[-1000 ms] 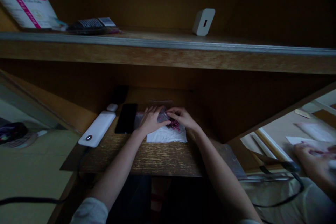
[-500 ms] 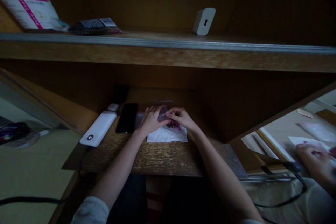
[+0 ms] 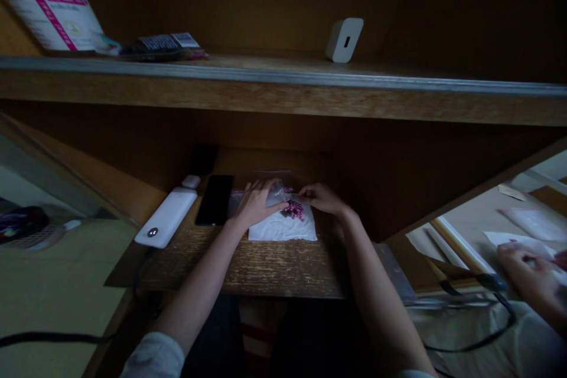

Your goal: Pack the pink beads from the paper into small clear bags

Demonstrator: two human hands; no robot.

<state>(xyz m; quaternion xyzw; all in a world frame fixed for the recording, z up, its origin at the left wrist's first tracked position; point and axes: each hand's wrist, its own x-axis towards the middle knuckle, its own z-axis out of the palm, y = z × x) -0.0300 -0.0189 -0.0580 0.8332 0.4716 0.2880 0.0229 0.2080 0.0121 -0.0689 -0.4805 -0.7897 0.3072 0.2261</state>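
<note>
A white tissue or cloth [image 3: 283, 231] lies on the wooden desk, with a small heap of pink and dark beads [image 3: 294, 210] on it. My left hand [image 3: 257, 205] is at the heap's left, its fingers closed on a small clear plastic bag [image 3: 278, 191] and its thumb reaching toward the beads. A few pink bits show at the bag's right end. Just right of the bag, my right hand [image 3: 326, 198] has its fingertips pinched together near the tissue's upper right edge. Whatever they hold is too small to make out.
Left of the tissue lie a black phone [image 3: 215, 199], a white power bank [image 3: 167, 217] and a small white case [image 3: 191, 181]. A shelf [image 3: 274, 91] overhangs the desk, carrying a white charger [image 3: 344, 40]. At far right, another person's hands [image 3: 534, 274] work over white paper.
My right hand has moved right, away from the bag and beads, uncovering more of the pink heap. My left hand stays nearly in place with the bag.
</note>
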